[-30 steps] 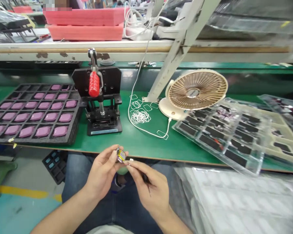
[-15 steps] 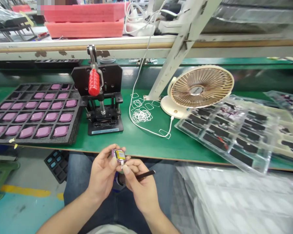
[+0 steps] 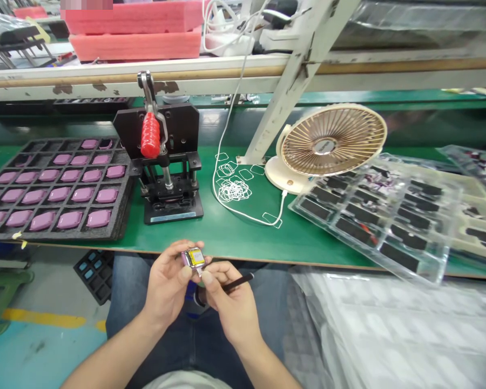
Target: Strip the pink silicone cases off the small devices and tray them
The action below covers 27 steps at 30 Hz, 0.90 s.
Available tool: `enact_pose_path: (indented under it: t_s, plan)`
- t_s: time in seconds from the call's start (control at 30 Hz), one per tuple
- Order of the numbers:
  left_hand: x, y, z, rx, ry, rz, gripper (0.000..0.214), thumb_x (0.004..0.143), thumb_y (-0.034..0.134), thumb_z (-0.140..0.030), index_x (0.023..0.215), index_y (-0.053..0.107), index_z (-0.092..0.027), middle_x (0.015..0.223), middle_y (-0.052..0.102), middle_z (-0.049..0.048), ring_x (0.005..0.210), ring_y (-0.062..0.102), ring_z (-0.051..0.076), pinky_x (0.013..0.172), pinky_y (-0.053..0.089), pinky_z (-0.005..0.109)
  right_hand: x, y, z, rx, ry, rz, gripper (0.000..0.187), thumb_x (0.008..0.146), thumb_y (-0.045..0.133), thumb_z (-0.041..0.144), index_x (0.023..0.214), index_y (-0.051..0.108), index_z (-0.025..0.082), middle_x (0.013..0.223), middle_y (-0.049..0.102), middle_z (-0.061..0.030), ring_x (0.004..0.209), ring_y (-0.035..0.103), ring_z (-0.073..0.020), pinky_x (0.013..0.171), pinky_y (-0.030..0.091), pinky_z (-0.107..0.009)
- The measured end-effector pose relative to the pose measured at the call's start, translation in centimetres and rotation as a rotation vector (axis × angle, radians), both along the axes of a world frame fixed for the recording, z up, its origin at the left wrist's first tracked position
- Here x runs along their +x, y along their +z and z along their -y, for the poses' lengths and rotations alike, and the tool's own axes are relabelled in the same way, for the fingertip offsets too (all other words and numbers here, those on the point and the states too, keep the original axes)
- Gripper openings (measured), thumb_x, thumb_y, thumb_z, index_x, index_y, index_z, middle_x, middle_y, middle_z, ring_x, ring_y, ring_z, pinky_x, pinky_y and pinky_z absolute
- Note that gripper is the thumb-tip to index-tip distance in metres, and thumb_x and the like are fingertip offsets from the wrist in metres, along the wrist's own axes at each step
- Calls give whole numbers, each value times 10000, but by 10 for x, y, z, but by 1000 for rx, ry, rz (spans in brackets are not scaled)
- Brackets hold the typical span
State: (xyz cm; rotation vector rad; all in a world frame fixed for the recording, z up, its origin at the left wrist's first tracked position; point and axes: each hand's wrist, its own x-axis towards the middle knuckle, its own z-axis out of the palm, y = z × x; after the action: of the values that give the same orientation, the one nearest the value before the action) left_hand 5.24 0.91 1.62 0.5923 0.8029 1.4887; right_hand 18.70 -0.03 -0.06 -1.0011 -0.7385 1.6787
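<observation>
My left hand [image 3: 166, 289] grips a small purple device case [image 3: 185, 259] by its edges, with the open side facing up. Inside the case lies a yellow-edged silver battery [image 3: 196, 256]. Close against the case's lower edge is my right hand [image 3: 233, 302], its thumb and forefinger pinched on a small pale tab [image 3: 200, 273]. A slim black stick-like tool [image 3: 240, 281] is tucked across that same hand and juts out to the right; its other end is hidden by the fingers. Both hands are just in front of the green table's edge.
A black foam tray [image 3: 117, 216] of purple cases lies left. Beside it stands a black press [image 3: 174, 213] with a red handle [image 3: 150, 135]. Thin white rings [image 3: 235, 190], a cabled fan [image 3: 334, 141] and clear trays of black pieces [image 3: 372, 216] are further right.
The purple case is tilted slightly differently, and both hands appear slightly further left. The whole view has shifted a little. Each hand keeps its hold.
</observation>
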Motion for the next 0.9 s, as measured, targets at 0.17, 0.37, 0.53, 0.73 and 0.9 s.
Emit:
enact_pose_path:
  t_s: [0.17, 0.37, 0.53, 0.73, 0.9]
  plan:
    - [-1, -3, 2, 51, 50, -47, 277, 786, 943, -277, 1042, 836, -272, 1218, 646, 77, 1341, 615, 402, 1096, 569, 601, -3, -3, -1, 30, -27, 49, 357, 853, 880, 526, 871, 746, 195, 659, 639, 11, 486, 356, -54, 465, 271, -213]
    - [1, -7, 3, 72, 29, -29, 275, 797, 937, -272, 1054, 839, -272, 1197, 642, 75, 1305, 648, 388, 1077, 590, 566, -7, -5, 3, 128, -131, 195, 311, 876, 857, 499, 851, 733, 215, 648, 620, 18, 520, 474, -96, 504, 404, -229]
    - [2, -20, 4, 155, 38, -55, 305, 835, 908, -312, 1127, 830, -276, 1189, 690, 71, 1201, 744, 342, 1009, 637, 456, -6, -15, 0, 488, -285, 466, 173, 950, 788, 357, 908, 690, 220, 694, 599, 30, 541, 518, -104, 555, 473, -240]
    - [8, -14, 24, -31, 42, -86, 345, 808, 923, -313, 1128, 826, -229, 1214, 779, 127, 1155, 776, 356, 936, 669, 404, -3, -6, 10, 728, -348, 660, 196, 1013, 693, 360, 896, 601, 232, 692, 593, 24, 572, 549, -115, 584, 473, -247]
    - [6, -17, 28, -427, -158, -105, 441, 790, 925, -368, 1197, 792, -261, 1279, 804, 113, 1084, 806, 364, 877, 700, 409, 47, -10, 43, 664, -234, 980, 292, 976, 669, 507, 890, 627, 231, 683, 646, 26, 535, 555, -97, 548, 437, -229]
